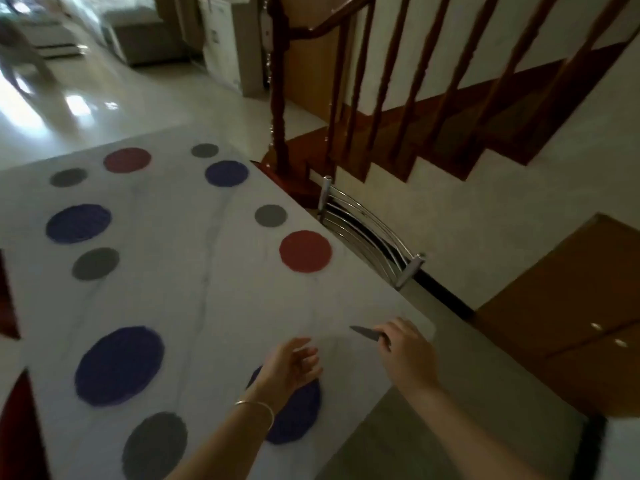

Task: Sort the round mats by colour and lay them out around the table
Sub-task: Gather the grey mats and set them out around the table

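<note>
My right hand (pixel 403 348) pinches a small grey mat (pixel 363 331) by its edge, over the near corner of the white bench (pixel 207 289) | my left hand (pixel 294 362) hangs loose with nothing in it, above a blue mat (pixel 298 417) | more blue, red (pixel 305 251) and grey mats lie round the bench.

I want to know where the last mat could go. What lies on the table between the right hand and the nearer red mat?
Nothing: in the head view the table is bare between the right hand, which holds a thin grey mat, and the red mat.
</note>
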Demonstrator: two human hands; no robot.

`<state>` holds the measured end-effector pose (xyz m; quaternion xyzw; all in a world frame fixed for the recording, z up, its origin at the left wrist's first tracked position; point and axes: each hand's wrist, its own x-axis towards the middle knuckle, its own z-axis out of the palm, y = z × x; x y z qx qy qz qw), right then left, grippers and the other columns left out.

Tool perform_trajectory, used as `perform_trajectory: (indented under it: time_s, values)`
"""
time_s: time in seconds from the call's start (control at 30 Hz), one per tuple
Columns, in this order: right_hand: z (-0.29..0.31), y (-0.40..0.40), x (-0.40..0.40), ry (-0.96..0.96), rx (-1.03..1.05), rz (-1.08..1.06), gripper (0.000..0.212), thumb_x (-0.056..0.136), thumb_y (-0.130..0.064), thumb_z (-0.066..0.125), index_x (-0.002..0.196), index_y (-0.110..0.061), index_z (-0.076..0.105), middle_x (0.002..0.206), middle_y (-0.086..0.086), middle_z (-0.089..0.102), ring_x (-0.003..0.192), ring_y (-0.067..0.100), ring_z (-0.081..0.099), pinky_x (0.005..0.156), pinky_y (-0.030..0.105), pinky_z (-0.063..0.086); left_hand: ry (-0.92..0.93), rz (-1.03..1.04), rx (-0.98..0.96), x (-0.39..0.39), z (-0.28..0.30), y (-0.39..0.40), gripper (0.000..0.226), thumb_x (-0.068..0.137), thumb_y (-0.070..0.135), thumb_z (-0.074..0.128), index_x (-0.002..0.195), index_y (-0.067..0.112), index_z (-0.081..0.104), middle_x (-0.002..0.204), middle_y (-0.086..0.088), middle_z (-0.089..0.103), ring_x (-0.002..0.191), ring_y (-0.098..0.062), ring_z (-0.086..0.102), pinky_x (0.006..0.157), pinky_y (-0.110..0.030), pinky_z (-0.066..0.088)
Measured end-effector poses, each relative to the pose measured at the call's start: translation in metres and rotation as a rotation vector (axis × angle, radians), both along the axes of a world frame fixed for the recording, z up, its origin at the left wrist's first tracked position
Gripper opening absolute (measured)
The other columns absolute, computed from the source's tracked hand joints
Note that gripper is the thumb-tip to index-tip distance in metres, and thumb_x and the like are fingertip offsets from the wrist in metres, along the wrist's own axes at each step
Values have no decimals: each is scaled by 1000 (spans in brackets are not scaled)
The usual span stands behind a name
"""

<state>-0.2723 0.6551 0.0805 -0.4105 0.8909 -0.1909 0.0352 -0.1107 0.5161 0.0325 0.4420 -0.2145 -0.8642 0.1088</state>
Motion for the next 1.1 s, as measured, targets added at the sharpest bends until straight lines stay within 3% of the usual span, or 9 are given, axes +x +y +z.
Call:
perform_trajectory:
  time_s: [0.13,0.33,0.4,0.47,0.57,0.63,0.77,0.9,1.1]
  values:
    - [-16,-20,-20,-5,-25,117,10,82,-7,61,86,-14,68,84,3,63,83,21,58,57,30,44,-146,115,-130,13,7,-10,21,91,14,57,109,4,59,96,-17,60,76,-26,61,57,-33,59]
    - [-28,-47,-40,7,-59,465,17,63,-1,78,66,-11,64,67,7,60,63,27,59,38,30,43,-486,245,-387,40,28,34,15,90,7,56,103,3,63,84,-16,64,70,-23,62,61,-37,59]
    - [-29,-45,-51,12,-81,535,19,62,-3,79,66,-12,63,66,5,59,60,24,58,37,27,42,-675,157,-548,39,32,54,18,88,9,59,106,5,63,87,-14,66,72,-21,63,67,-37,58]
    - [-33,-44,-57,6,-80,560,18,65,-5,79,69,-14,64,67,2,60,60,21,57,38,26,43,-897,-55,-809,41,31,67,23,85,15,63,108,15,62,95,-7,66,79,-17,63,74,-35,55]
    - [-40,-43,-67,18,-62,641,19,63,-9,81,71,-17,66,69,1,61,62,20,58,39,23,42,-1116,-347,-1138,36,28,86,48,82,30,62,129,26,51,121,3,53,108,-13,54,91,-26,47]
    - [-48,-42,-68,9,-41,687,22,60,-10,84,71,-19,68,69,1,62,62,22,61,38,22,42,-1168,-505,-1242,31,23,98,60,82,35,57,140,29,39,137,5,42,125,-15,40,101,-25,40]
    - [-71,-29,-59,-15,33,761,26,53,-11,87,67,-22,69,70,1,65,63,23,64,35,26,44,-1207,-659,-1231,14,6,116,70,82,37,54,147,33,26,152,1,25,138,-22,24,114,-32,28]
    - [-87,-16,-56,-4,129,784,29,47,-9,89,64,-21,68,68,1,63,62,22,64,36,21,42,-1220,-758,-1208,-15,-11,125,74,84,39,53,150,30,21,159,-3,13,143,-24,14,117,-36,17]
    - [-99,-5,-62,-42,242,749,29,61,-5,80,87,-16,74,94,7,68,81,28,66,47,32,52,-1251,-731,-1114,-31,-28,131,72,86,30,50,151,23,19,160,-8,8,145,-27,9,118,-39,18]
